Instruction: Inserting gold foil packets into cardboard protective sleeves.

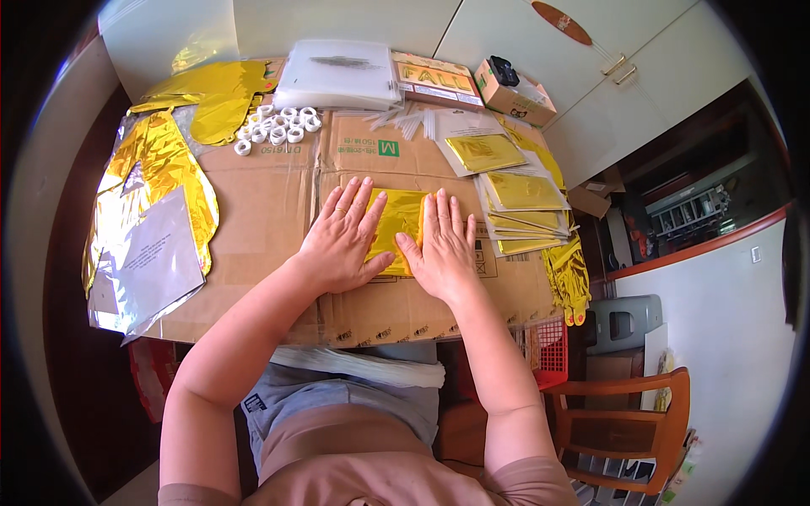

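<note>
Containers first. Clear sleeves (530, 192) at right of the surface (253, 181), overlapping in a fanned stack; flat gold foil packets (486, 153) visible inside the upper ones. Rear: thick pile of translucent plastic bags (333, 78), lying flat, dark smudge of print on top; contents, if any, cannot be told. Beside it, a flat printed box (437, 78), inside not visible. Right rear corner: small brown carton (525, 103), black object (504, 71) and clear plastic at its top; depth of contents hidden. Red basket (553, 350) below the right front edge, mostly obscured.

Foil piece (395, 221): on the cardboard covering the surface, near the middle, between the two hands. Bright yellow-gold, glossy, folded into a compact flat rectangle, lightly creased; side edges partly covered.

Left hand (342, 240) palm down on its left side, right hand (443, 246) palm down along its right. Fingers of both extended, laid flat, clenching nothing; thumbs angled inward over the foil.

White rings (278, 128) clustered at left rear, next to loose gold foil (224, 97).
</note>
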The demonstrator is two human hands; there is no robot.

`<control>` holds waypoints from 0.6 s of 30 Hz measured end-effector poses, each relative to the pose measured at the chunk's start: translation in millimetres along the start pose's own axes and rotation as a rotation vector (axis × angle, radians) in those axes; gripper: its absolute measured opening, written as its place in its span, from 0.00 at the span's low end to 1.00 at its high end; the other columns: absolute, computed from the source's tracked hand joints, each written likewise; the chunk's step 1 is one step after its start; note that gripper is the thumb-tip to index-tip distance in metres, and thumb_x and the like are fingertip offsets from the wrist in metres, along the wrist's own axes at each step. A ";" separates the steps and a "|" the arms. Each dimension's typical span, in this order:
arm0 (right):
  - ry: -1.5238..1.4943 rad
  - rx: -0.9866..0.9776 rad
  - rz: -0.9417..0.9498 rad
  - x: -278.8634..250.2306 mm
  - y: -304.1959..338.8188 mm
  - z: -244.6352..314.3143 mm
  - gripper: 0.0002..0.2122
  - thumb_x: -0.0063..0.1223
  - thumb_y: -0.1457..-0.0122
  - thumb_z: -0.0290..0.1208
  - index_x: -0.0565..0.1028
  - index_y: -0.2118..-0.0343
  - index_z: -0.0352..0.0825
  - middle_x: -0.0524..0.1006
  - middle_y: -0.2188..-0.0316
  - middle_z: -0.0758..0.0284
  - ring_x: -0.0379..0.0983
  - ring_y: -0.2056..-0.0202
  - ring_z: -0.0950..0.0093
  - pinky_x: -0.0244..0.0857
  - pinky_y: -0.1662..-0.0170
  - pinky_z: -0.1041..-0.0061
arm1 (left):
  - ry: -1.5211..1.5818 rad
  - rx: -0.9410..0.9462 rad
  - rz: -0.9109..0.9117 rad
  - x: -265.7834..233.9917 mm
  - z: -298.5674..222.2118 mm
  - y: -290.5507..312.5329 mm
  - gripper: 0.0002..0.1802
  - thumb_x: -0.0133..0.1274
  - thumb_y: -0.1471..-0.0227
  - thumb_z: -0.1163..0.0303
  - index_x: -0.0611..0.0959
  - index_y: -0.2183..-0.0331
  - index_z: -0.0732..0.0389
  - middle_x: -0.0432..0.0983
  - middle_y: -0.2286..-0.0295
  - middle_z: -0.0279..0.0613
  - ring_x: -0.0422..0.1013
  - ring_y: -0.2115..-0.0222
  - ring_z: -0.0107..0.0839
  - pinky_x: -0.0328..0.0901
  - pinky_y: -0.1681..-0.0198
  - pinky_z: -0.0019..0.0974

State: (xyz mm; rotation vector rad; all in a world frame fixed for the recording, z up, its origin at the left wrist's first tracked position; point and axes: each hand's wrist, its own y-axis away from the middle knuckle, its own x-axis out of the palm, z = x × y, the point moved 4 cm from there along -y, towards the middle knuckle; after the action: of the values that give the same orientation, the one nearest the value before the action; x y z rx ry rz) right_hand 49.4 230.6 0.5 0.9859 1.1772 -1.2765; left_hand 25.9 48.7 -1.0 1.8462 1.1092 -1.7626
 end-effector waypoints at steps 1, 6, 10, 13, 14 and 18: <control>-0.007 -0.002 -0.006 0.3 0.1 -0.3 0.41 0.39 0.34 0.58 0.49 0.31 0.27 0.46 0.29 0.50 0.38 0.28 0.54 0.28 0.29 0.46 | 0.001 -0.005 0.004 0.9 -0.1 -0.3 0.50 0.40 0.41 0.36 0.58 0.34 0.67 0.48 0.34 0.63 0.41 0.31 0.55 0.35 0.29 0.53; -0.015 -0.022 -0.007 -1.2 0.9 -1.8 0.41 0.40 0.34 0.59 0.49 0.31 0.27 0.46 0.29 0.49 0.37 0.28 0.54 0.28 0.29 0.47 | 0.162 -0.043 -0.010 -13.4 2.4 -4.2 0.51 0.54 0.46 0.43 0.57 0.34 0.67 0.50 0.34 0.63 0.46 0.32 0.53 0.42 0.30 0.50; -0.037 -0.061 0.011 -1.9 8.2 -0.8 0.42 0.41 0.35 0.59 0.49 0.31 0.27 0.46 0.29 0.49 0.37 0.28 0.54 0.28 0.29 0.48 | 0.649 -0.216 -0.148 -44.3 29.6 -1.1 0.46 0.64 0.51 0.62 0.63 0.36 0.67 0.66 0.42 0.61 0.64 0.41 0.50 0.60 0.38 0.47; -0.050 -0.093 0.035 -4.8 24.4 4.5 0.42 0.40 0.35 0.59 0.49 0.31 0.27 0.45 0.29 0.48 0.37 0.28 0.54 0.28 0.29 0.49 | 0.936 -0.392 -0.249 -52.4 37.6 20.0 0.32 0.59 0.45 0.67 0.71 0.42 0.67 0.74 0.49 0.51 0.70 0.47 0.37 0.64 0.43 0.40; -0.062 -0.114 0.051 -5.8 31.1 7.1 0.42 0.40 0.34 0.59 0.49 0.31 0.27 0.45 0.29 0.48 0.37 0.28 0.54 0.28 0.29 0.49 | 1.071 -0.440 -0.273 -56.6 33.5 37.0 0.28 0.58 0.43 0.68 0.73 0.44 0.67 0.76 0.51 0.48 0.72 0.50 0.34 0.66 0.46 0.37; -0.105 -0.206 0.089 -8.3 65.1 20.1 0.41 0.40 0.34 0.58 0.49 0.31 0.27 0.45 0.29 0.48 0.37 0.28 0.52 0.28 0.29 0.47 | 1.565 -0.575 -0.242 -60.7 -12.9 141.8 0.07 0.55 0.40 0.71 0.81 0.64 0.65 0.79 0.71 0.36 0.73 0.70 0.20 0.70 0.65 0.28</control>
State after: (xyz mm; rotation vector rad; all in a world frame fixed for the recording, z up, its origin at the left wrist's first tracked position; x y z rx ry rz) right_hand 116.5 217.4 6.5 0.8011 1.1458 -1.0995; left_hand 143.9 -48.8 22.7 2.5343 1.9959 0.3852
